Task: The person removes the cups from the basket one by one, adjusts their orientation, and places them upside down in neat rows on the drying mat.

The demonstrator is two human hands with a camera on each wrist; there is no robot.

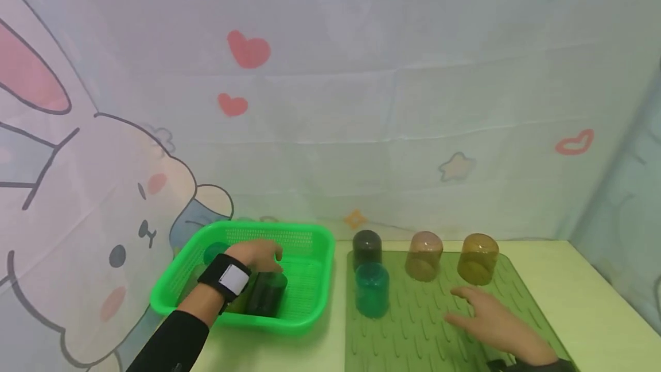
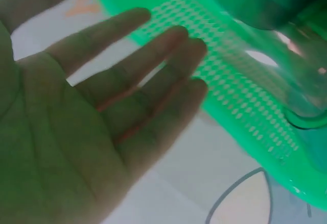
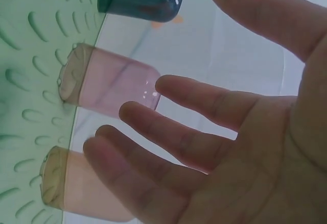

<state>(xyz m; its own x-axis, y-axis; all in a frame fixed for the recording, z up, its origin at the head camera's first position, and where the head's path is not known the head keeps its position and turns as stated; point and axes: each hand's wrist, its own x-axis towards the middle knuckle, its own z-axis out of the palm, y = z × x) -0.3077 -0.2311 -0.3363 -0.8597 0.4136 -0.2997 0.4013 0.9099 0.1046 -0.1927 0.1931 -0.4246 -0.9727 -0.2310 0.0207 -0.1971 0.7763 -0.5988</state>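
Observation:
My left hand (image 1: 256, 255) hovers over the green plastic basket (image 1: 294, 326), fingers extended and holding nothing. Below it a dark cup (image 1: 267, 297) lies on its side in the basket. Also inside are a teal cup (image 1: 214, 251) and a clear one (image 2: 273, 63), partly hidden by my arm. Over the green mat (image 1: 413, 334), my right hand (image 1: 490, 323) is held with fingers apart, touching no cup. Upside down on that mat stand a dark cup (image 1: 367, 244), a teal cup (image 1: 372, 291), a pink cup (image 1: 424, 256) and an amber cup (image 1: 478, 259).
A pale table (image 1: 594, 297) carries the basket and the mat, the basket to the mat's left. Right behind them hangs a printed cloth (image 1: 330, 148) with hearts, stars and a rabbit. Another cloth panel (image 1: 632, 200) closes off the right side.

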